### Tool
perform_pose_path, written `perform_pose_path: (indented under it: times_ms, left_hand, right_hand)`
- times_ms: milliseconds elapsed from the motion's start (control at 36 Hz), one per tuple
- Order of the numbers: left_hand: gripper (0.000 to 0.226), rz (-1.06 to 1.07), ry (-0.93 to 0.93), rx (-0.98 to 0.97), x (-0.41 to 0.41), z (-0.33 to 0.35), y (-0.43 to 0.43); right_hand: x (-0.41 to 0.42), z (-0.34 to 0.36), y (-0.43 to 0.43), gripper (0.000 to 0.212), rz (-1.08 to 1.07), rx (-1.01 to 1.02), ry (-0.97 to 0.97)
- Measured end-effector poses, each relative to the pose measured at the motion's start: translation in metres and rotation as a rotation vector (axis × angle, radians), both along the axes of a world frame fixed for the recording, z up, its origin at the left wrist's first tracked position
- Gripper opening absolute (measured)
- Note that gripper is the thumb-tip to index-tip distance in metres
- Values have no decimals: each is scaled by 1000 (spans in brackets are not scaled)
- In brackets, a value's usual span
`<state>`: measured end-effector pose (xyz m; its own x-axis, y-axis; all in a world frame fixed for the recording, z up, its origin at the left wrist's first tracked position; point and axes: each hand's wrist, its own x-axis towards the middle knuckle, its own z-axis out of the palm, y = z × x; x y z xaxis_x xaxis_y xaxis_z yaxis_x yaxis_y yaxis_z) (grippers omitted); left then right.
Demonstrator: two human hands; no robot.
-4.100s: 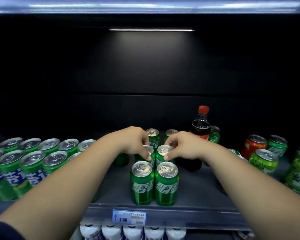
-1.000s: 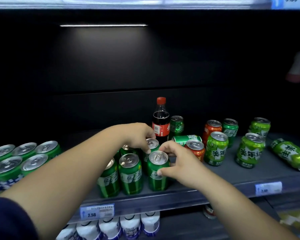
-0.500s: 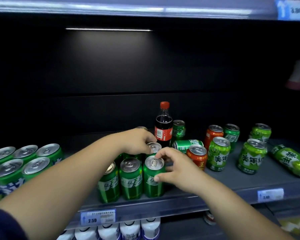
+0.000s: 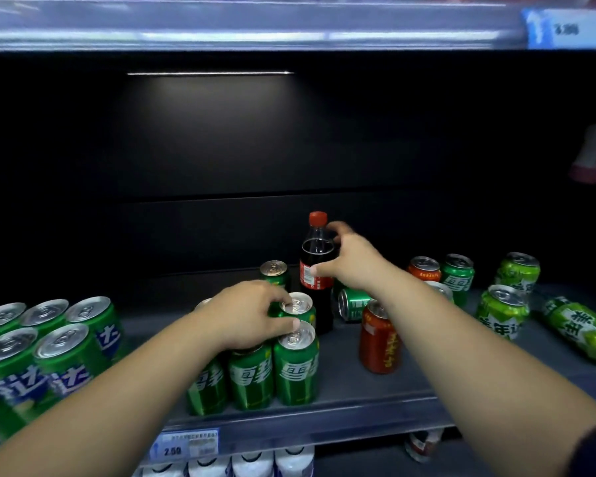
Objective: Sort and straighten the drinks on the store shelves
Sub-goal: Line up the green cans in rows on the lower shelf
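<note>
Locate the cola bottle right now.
Head view, centre of the shelf: the cola bottle stands upright behind the green cans, with the right hand gripping it.

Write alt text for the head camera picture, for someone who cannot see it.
A person's right hand grips an upright cola bottle on a dim store shelf; the left hand rests on green cans. A lime can lies toppled at right.
</note>
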<state>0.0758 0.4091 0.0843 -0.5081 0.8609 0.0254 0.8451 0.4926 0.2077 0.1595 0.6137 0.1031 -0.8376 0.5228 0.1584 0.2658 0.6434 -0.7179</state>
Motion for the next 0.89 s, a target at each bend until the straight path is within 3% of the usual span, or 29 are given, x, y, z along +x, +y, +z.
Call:
perform_pose_path:
  times_ms: [194,444,639,889]
  left_hand:
    - [48,65,1,145,18,-12,-4]
    - [33,139,52,257,42,-8,7]
    - [47,126,113,129,54,-2,30]
    - [47,-160,33,348,111,14,73]
  right_hand:
    - [-4,-13,-1,72,57,-10,53]
    - [37,23,13,70,108,-22,296]
    - [116,85,26,63,39,101,475]
    - [206,68,29,77,-124,126,375]
